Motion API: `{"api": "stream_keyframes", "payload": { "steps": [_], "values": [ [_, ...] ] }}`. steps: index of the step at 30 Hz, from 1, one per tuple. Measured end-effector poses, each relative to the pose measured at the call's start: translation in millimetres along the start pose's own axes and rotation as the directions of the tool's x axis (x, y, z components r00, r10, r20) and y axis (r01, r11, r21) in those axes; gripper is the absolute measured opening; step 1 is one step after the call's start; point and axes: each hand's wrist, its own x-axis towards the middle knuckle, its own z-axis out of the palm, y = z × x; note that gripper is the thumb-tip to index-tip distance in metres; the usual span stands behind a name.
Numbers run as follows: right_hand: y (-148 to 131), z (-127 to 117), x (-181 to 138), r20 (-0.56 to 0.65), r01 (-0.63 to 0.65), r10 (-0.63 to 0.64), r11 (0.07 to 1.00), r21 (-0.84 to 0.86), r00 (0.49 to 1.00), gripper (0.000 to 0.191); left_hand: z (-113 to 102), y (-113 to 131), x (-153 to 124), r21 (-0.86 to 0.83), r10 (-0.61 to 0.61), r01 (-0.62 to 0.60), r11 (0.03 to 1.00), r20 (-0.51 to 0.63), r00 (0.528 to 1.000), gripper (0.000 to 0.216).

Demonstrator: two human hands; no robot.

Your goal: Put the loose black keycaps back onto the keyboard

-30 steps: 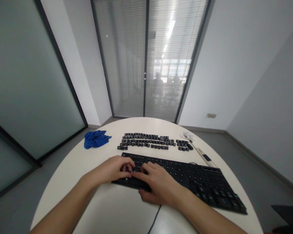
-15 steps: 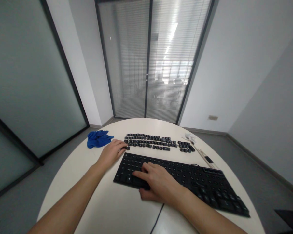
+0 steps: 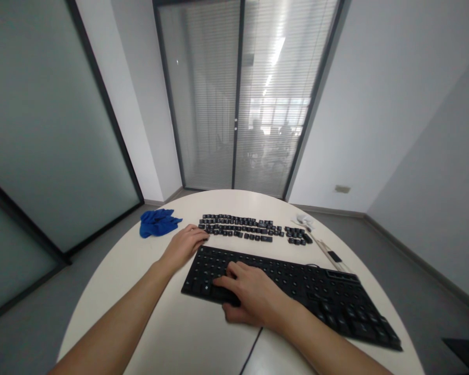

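Observation:
A black keyboard [image 3: 305,291] with its keycaps off lies across the round white table [image 3: 180,333]. My right hand [image 3: 250,297] grips its near left part, fingers on top and thumb at the front edge. Behind it, rows of loose black keycaps [image 3: 242,228] are laid out. My left hand [image 3: 182,246] reaches to the left end of the nearest row, fingers curled together over a keycap there.
A crumpled blue cloth [image 3: 156,222] lies at the far left of the table. A small white object [image 3: 303,221] and a thin tool [image 3: 328,252] lie beyond the keyboard's right half. The keyboard's cable [image 3: 254,349] runs off the near edge. Glass doors with blinds stand behind.
My left hand left the keyboard and moved forward-left to the end of the loose keycap rows, where its fingers closed. My right hand stayed on the keyboard.

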Motion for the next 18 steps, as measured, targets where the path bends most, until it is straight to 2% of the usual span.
{"api": "stream_keyframes", "payload": {
  "steps": [5, 11, 13, 16, 18],
  "values": [
    [1.9, -1.4, -4.8, 0.017, 0.031, -0.031, 0.999, 0.018, 0.999, 0.047, 0.1, 1.7, 0.8, 0.036, 0.032, -0.033, 0.999, 0.02, 0.999, 0.022],
    [2.4, -0.5, -8.1, 0.003, 0.052, -0.052, 0.998, 0.018, 0.999, 0.048, 6.6, -1.7, 2.4, 0.014, 0.032, -0.032, 0.999, -0.017, 0.999, 0.019],
    [3.1, 1.1, -7.9, -0.016, 0.046, -0.046, 0.999, 0.015, 0.999, 0.048, 6.4, -0.8, 3.0, -0.05, 0.0, -0.003, 0.999, -0.061, 0.998, 0.019],
    [4.8, 2.9, -7.4, -0.032, 0.034, -0.034, 0.999, 0.018, 0.999, 0.048, 0.7, 6.7, 1.9, -0.246, -0.091, 0.059, 0.967, -0.118, 0.989, 0.017],
    [6.1, 3.3, -7.5, -0.036, 0.027, -0.026, 0.999, 0.02, 0.999, 0.048, -5.6, 14.8, -0.9, -0.419, -0.135, 0.087, 0.904, -0.087, 0.987, 0.016]
  ]
}}
